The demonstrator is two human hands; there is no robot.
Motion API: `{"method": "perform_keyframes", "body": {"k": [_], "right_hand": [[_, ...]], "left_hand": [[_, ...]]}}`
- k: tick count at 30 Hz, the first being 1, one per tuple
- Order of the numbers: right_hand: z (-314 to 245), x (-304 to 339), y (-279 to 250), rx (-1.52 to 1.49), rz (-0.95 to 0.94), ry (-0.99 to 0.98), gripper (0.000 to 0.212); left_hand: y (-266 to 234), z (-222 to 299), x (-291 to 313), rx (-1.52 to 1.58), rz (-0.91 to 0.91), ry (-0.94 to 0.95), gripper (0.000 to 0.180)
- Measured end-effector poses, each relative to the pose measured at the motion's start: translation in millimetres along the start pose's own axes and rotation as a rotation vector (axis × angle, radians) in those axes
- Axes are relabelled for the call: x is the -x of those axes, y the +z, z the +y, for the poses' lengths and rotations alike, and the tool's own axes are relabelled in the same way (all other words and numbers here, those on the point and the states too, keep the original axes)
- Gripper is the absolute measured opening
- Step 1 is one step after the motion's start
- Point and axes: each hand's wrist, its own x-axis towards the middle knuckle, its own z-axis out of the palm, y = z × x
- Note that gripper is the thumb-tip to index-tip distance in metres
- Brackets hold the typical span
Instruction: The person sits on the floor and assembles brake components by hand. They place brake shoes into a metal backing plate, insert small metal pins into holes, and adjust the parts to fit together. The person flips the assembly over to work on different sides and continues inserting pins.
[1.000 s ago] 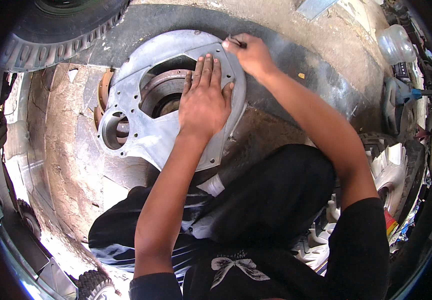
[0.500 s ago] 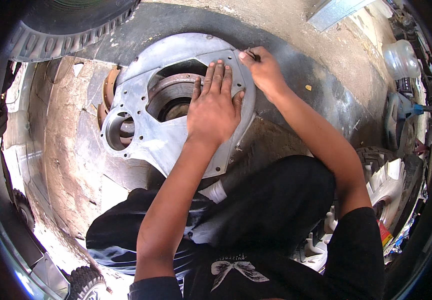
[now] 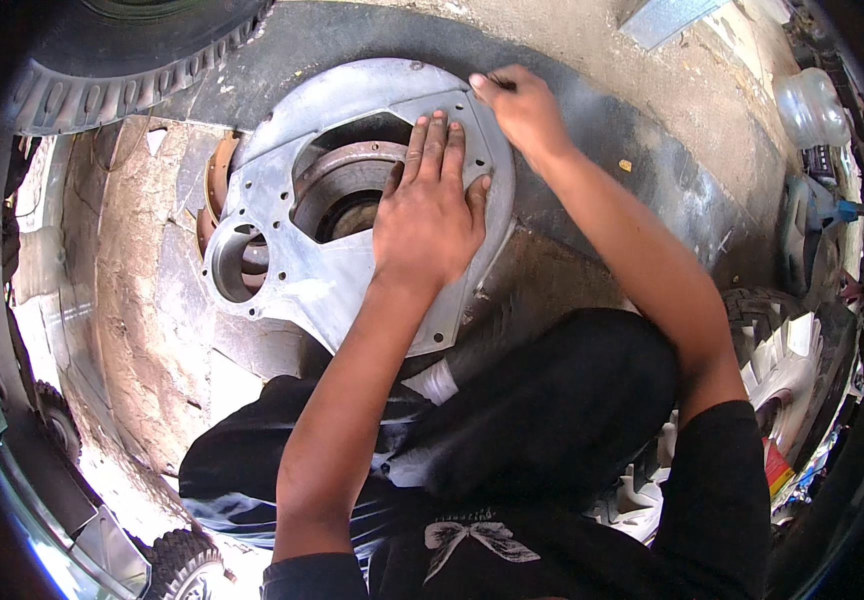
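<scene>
A large grey metal plate, with a wide central opening, a smaller ring-shaped hole at its left and several bolt holes, lies flat on the floor before me. Through the opening a round, rust-tinged metal ring shows. My left hand rests flat on the plate's right part, palm down, fingers stretched toward the far edge. At the far right rim, my right hand is closed in a pinch. Something small and dark pokes out between its fingers; its kind cannot be made out.
Brown curved metal pieces lie beside the plate's left edge. A big tyre stands at the far left. To the right are a clear plastic jar, a blue-and-grey tool and a pale finned wheel. A light-blue metal post stands far right.
My right hand has shifted slightly farther away along the plate's rim, still pinched. The left hand stays flat in the same place on the plate.
</scene>
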Motion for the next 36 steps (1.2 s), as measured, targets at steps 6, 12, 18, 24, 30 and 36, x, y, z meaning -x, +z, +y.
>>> {"method": "perform_keyframes", "body": {"k": [6, 12, 18, 24, 30, 36], "right_hand": [[-9.9, 7.4, -4.8, -0.011, -0.104, 0.041, 0.048], [-9.6, -4.3, -0.4, 0.127, 0.006, -0.195, 0.042], [-6.1, 18.3, -3.2, 0.069, 0.027, -0.195, 0.038], [-16.4, -6.0, 6.4, 0.091, 0.042, -0.118, 0.037], [-2.2, 17.2, -6.3, -0.084, -0.074, 0.023, 0.037], [-2.7, -5.3, 14.5, -0.335, 0.003, 0.214, 0.038]], "left_hand": [[-0.8, -3.1, 1.4, 0.013, -0.007, -0.019, 0.065], [0.9, 0.2, -2.4, 0.019, -0.01, 0.013, 0.066], [3.1, -3.7, -0.6, 0.014, 0.013, 0.004, 0.064], [-2.0, -0.6, -3.7, 0.034, 0.007, 0.018, 0.068], [-0.4, -4.8, 0.3, 0.092, 0.002, 0.013, 0.069], [-3.7, -1.0, -3.1, 0.098, -0.036, -0.005, 0.069]]}}
